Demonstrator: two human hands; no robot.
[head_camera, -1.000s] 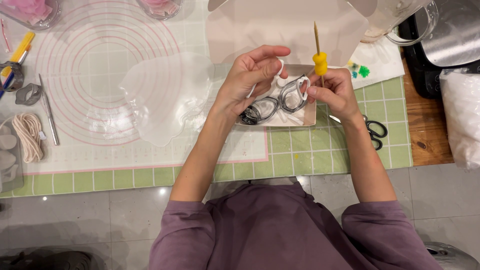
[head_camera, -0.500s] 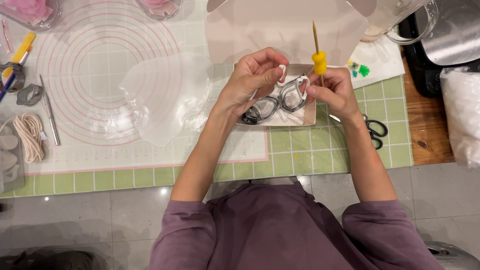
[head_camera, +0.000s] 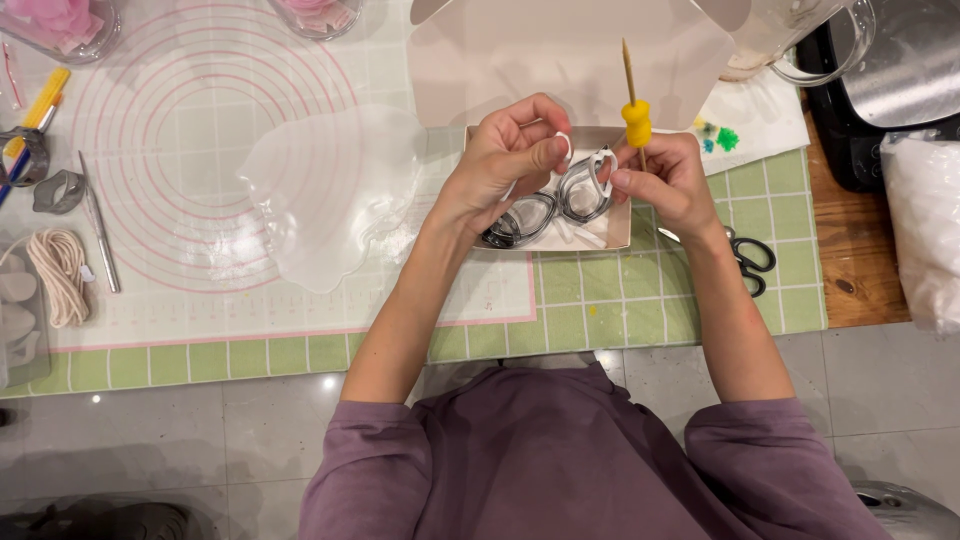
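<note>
From the head view, an open pale cardboard box sits on a green grid mat over a grey tabletop. The left hand pinches a small white ring; the right hand grips a yellow-tipped wooden skewer, above metal cutters inside the box.

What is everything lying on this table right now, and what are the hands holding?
Skewer: one, wooden, yellow piece on it, right hand.
Ring: one, small, white, left hand.
Cutters: several, metal, in box.
Box: one, white, open, top centre.
Plastic sheet: one, clear, on mat.
Mat: one, white with pink circles, left.
Scissors: one, black, right.
String: one coil, cream, left edge.
Left hand: pinching ring.
Right hand: holding skewer.
</note>
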